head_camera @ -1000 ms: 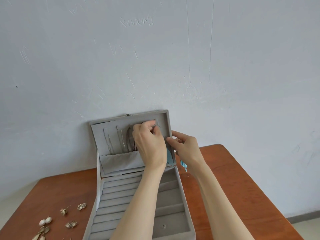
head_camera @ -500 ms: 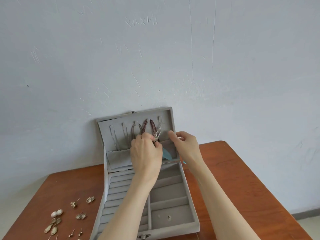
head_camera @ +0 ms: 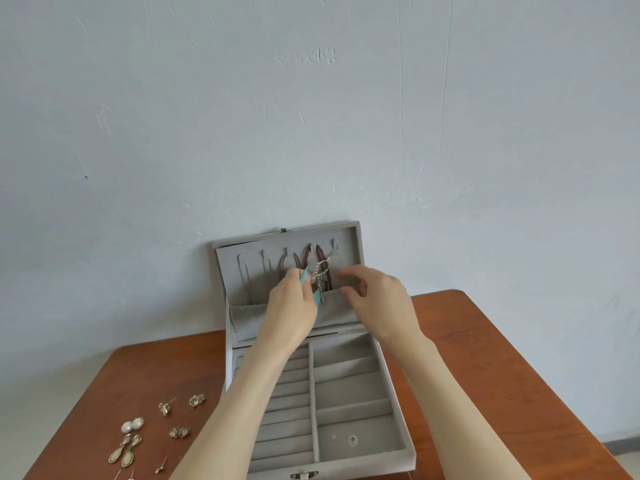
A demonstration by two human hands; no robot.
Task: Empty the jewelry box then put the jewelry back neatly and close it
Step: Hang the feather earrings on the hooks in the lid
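Necklaces: about five hang in the jewelry box [head_camera: 391,403] lid. Left hand [head_camera: 294,303] pinches a turquoise pendant [head_camera: 304,275]; right hand [head_camera: 377,299] hovers loosely curled, grasping nothing. Roughly nine earrings [head_camera: 130,445] lie on the table [head_camera: 502,375].

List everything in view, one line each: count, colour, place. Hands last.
jewelry box: one, grey, open on the table, lid upright against the wall
necklaces: several, silver, gold and dark red, hanging on the lid's hooks
pouch: one, grey, across the lid's lower part
earrings: several, gold and pearl, on the table left of the box
small studs: two, pale, in the box's front right compartment
table: one, reddish-brown wood
wall: pale blue-grey, scratched
left hand: pinching a turquoise pendant
right hand: fingers curled at the pouch's edge
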